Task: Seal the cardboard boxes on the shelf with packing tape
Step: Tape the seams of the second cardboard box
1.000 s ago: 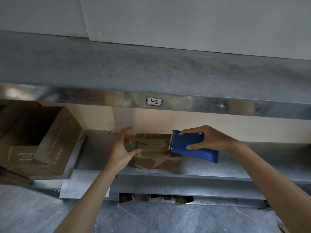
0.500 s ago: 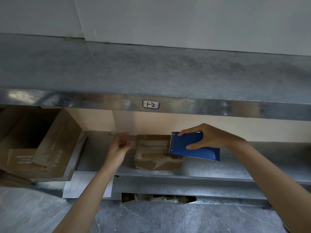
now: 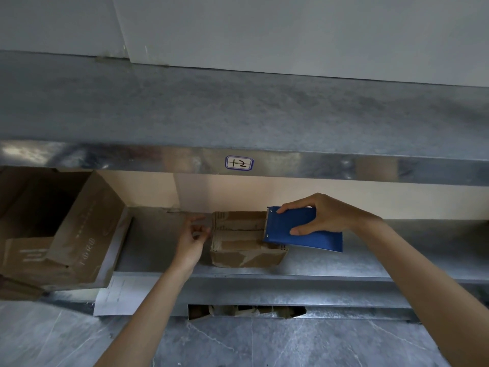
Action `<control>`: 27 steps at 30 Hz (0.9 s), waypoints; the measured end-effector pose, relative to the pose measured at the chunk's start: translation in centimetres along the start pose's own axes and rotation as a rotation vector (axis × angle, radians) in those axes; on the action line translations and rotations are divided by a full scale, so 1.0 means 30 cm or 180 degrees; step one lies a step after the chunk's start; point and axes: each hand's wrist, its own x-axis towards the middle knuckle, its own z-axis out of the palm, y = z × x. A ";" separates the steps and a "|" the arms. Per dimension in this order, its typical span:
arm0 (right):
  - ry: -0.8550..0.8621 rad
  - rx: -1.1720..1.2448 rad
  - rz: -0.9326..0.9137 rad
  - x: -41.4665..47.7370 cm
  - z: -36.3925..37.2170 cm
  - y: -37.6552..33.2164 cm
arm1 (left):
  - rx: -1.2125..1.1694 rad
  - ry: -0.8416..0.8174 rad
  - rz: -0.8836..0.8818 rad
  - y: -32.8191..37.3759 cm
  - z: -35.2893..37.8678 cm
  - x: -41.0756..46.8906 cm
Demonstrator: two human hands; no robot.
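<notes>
Small cardboard box sits on the metal shelf near its front edge, flaps down, torn old tape patches on top. Right hand: grip wrapped round the blue tape dispenser, whose metal-edged end is over the box's right top edge. Left hand: grip pinching what looks like the free tape end just left of the box, though the film is too clear to confirm.

Judgement: hold the strip taut and centred on the flap seam, lay it flat, rub it down, lap the ends over both sides.

Board scuffed and soft; shelf smooth galvanised sheet; dispenser glossy, flat-sided
</notes>
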 end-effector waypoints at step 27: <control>0.0054 -0.0102 0.0087 -0.018 0.014 -0.024 | 0.1014 0.0150 0.1744 0.055 0.036 -0.053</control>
